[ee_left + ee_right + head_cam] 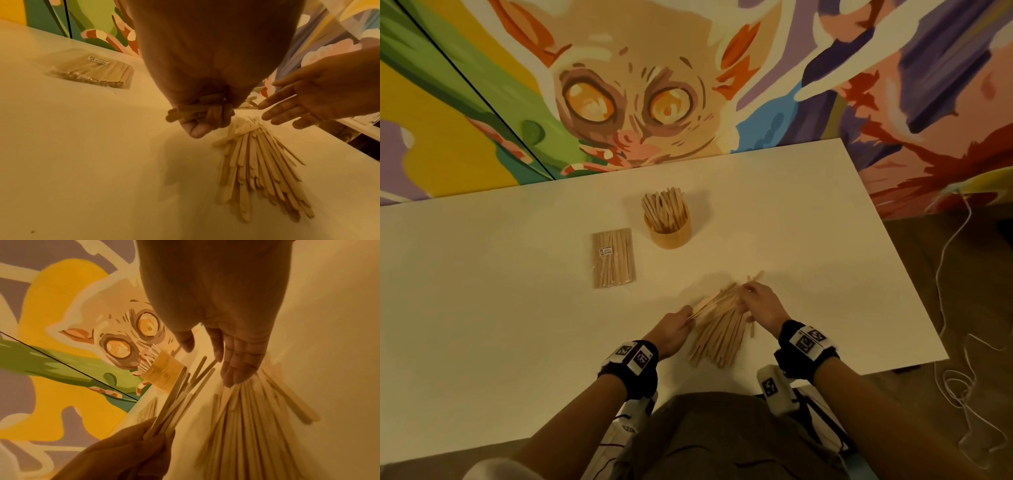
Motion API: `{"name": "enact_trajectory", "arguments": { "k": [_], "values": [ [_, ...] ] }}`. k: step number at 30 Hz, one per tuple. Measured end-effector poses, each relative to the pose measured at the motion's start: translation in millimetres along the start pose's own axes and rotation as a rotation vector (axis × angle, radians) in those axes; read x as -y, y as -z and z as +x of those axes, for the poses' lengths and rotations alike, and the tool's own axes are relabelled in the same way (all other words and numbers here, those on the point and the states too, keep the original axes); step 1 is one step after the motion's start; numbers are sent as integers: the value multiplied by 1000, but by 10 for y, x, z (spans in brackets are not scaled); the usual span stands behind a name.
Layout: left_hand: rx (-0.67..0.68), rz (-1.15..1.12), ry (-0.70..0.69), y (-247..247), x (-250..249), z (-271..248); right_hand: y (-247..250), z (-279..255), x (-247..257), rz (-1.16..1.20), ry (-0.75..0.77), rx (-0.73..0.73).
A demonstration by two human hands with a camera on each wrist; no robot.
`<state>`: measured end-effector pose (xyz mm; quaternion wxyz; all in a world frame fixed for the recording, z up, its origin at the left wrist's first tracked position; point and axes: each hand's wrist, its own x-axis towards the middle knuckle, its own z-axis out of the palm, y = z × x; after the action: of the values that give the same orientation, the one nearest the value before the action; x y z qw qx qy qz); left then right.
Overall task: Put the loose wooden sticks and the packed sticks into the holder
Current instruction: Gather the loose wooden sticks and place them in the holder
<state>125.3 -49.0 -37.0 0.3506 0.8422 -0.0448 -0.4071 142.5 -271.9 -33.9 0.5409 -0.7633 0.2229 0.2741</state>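
White desk (517, 308): the loose wooden sticks (717, 329) lie fanned at the near edge, long axes running away from the person toward the wooden holder (667, 229) — already part-filled, well beyond. The packed sticks (614, 258) lie left of it. The left hand (671, 330) grips a small bundle; the right hand (765, 306), fingers (236, 369) straight, touches the pile's far ends.

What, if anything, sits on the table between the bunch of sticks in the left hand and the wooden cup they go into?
Nothing visible does. The left hand grips a bunch of sticks, and bare table lies between it and the holder. The packed sticks lie off to the left. The holder already looks crowded with sticks.
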Motion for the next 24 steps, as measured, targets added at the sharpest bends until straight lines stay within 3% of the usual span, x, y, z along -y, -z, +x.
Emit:
{"name": "enact_trajectory", "arguments": {
  "k": [5,9,14,24],
  "values": [
    [10,-42,-45,8,-5,-107,-84,51,154,181,-70,1],
    [32,-44,-60,5,-22,-142,-135,33,252,250,-133,126],
    [13,-9,-57,27,-54,-107,-211,-7,322,93,4,197],
    [-61,72,-55,116,-3,-40,-340,10,406,-34,126,265]
  ]
}}
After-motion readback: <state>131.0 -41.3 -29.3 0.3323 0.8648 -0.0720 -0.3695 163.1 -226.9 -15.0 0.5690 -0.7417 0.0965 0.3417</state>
